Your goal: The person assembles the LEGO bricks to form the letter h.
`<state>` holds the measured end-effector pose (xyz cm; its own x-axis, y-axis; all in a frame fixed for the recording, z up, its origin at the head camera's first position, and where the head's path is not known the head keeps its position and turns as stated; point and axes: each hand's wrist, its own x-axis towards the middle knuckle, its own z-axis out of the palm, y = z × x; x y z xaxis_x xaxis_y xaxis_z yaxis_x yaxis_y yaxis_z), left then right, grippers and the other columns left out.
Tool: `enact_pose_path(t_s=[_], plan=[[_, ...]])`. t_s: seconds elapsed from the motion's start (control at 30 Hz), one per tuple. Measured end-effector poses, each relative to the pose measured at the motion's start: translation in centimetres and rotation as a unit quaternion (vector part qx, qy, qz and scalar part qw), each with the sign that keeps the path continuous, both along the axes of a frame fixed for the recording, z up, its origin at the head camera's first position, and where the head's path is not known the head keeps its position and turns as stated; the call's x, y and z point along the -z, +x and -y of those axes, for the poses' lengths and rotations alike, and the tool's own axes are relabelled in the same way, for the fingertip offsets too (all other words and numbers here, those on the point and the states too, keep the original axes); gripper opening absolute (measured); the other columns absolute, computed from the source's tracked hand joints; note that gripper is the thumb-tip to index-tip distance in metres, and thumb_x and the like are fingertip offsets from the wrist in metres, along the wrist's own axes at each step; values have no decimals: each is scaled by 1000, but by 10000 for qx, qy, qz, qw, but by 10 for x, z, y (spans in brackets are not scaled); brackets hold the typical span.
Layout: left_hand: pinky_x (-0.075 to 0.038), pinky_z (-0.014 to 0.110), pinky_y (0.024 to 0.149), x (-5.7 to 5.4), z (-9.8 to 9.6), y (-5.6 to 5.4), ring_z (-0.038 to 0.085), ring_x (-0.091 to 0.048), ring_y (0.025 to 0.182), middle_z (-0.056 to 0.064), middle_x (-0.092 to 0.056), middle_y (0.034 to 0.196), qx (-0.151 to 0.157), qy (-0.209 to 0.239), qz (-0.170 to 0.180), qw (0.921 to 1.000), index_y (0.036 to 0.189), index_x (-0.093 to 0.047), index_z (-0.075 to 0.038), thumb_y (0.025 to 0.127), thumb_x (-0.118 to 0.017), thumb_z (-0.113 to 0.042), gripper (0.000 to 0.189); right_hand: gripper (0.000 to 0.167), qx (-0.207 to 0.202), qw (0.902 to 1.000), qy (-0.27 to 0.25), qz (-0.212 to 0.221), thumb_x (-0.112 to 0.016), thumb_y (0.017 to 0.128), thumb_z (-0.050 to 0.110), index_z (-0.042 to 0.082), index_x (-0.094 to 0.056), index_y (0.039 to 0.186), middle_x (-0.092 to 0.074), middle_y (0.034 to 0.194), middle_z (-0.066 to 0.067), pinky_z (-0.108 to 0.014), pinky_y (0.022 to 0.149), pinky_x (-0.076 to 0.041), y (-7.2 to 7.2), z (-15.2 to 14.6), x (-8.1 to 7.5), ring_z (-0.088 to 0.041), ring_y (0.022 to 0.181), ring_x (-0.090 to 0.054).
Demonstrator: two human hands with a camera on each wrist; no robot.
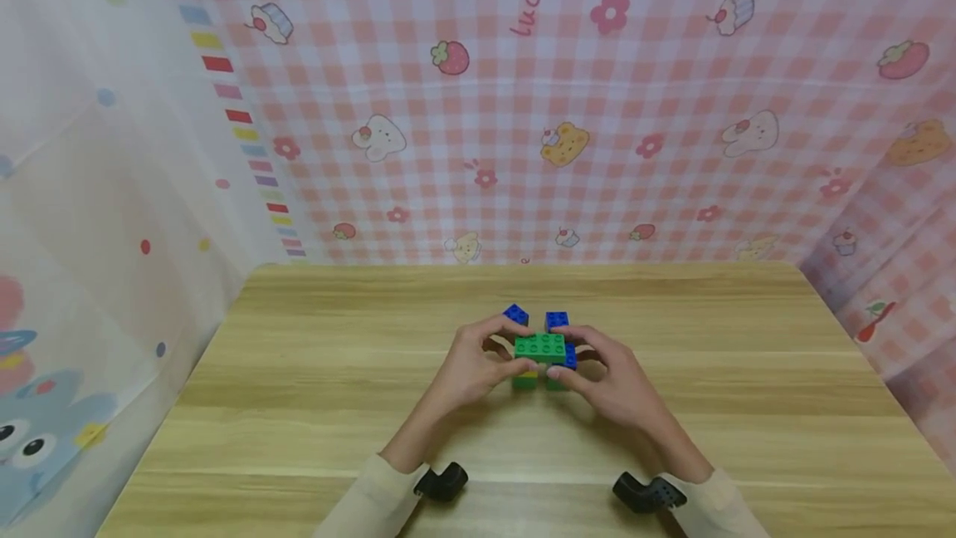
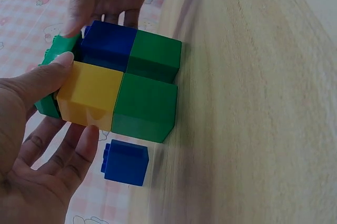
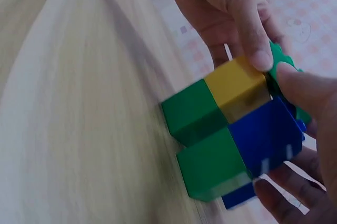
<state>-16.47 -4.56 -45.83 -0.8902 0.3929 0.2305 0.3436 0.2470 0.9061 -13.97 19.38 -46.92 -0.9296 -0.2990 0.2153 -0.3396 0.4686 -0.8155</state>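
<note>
A long green toy brick [image 1: 539, 347] lies across the top of two short stacks, held from both sides. My left hand [image 1: 475, 362] grips its left end, the thumb at the seam with a yellow brick [image 2: 90, 95]. That yellow brick sits on a green brick [image 2: 146, 107]. On the other side, a blue brick [image 3: 266, 135] rests on another green brick [image 3: 213, 165]. My right hand [image 1: 618, 374] holds the long brick's right end between thumb and fingers. The long brick looks slightly tilted on the stacks; whether it is pressed fully on cannot be seen.
Behind the stacks stand two loose blue bricks, one at the left [image 1: 515, 315] and one at the right [image 1: 557, 320]. All stand on a wooden table [image 1: 336, 372]. A pink checked cloth [image 1: 493, 106] hangs behind its far edge.
</note>
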Motion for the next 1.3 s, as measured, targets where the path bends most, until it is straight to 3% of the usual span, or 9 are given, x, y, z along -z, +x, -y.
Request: enact_pose_path(t_s=[0.23,0.53,0.8,1.3], plan=[[-62,30,80,0,0,0,14,-66,97,-7,-73,111,-56,-24,7,10000,114,-75,-26,83,-87,-20,34,40,278,9987,53,-415,-73,96,24,15,-65,134,-70,123,-5,-40,92,-60,2,8,1,-24,108,-67],[-62,27,79,1,0,-1,14,-67,95,-7,-74,110,-160,80,119,9998,111,-77,-26,81,-89,-20,33,39,375,9991,99,-155,-73,95,28,15,-66,131,-72,119,-6,-36,88,-59,3,11,-1,-23,105,-69],[-61,26,77,1,-3,0,13,-66,96,-5,-74,110,-242,115,224,9994,109,-77,-23,78,-90,-15,34,37,278,9993,83,-237,-75,94,24,13,-66,129,-73,119,-6,-45,90,-60,2,9,-2,-26,104,-70],[-61,26,75,3,-5,0,15,-66,94,-3,-74,105,-292,226,277,9989,108,-77,-22,78,-90,-13,33,36,295,9994,25,-162,-74,95,25,15,-66,128,-73,120,-6,-33,86,-60,2,11,-1,-25,103,-71]])
